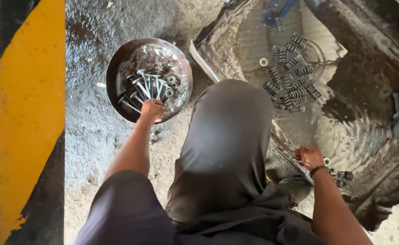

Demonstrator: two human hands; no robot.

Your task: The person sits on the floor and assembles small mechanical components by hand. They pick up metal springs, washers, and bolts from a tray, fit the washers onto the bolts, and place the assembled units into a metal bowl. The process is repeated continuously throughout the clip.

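While the person crouches over a rough, gritty concrete floor (90,131), the left hand (152,110) reaches to the near rim of a round, shallow metal bowl (118,59) in the upper left centre of the frame. Its fingers are curled together into a loose fist at the bowl's edge; whether they pinch anything cannot be told. Inside the bowl, on its wet, glossy bottom, lies a loose heap of engine valves (145,88): slim grey metal stems ending in flat, disc-shaped heads, crossing one another at many angles.

At the lower right, the right hand (309,156), with a dark band at the wrist, rests at the near edge of a large dark metal tray (371,54) holding a film of rippled, oily liquid. Its fingers are bent inward and close together; what they grip, if anything, is hidden. Just beside this hand sit a few small dark cylindrical parts (340,176).

In the upper right of the frame, a cluster of short coil springs (292,81), ribbed and grey, lies in the tray's liquid. A small pale ring (263,61) lies just left of them. A bent knee in dark, smooth cloth (226,136) fills the centre. A broad yellow painted band (25,113) runs down the left edge.
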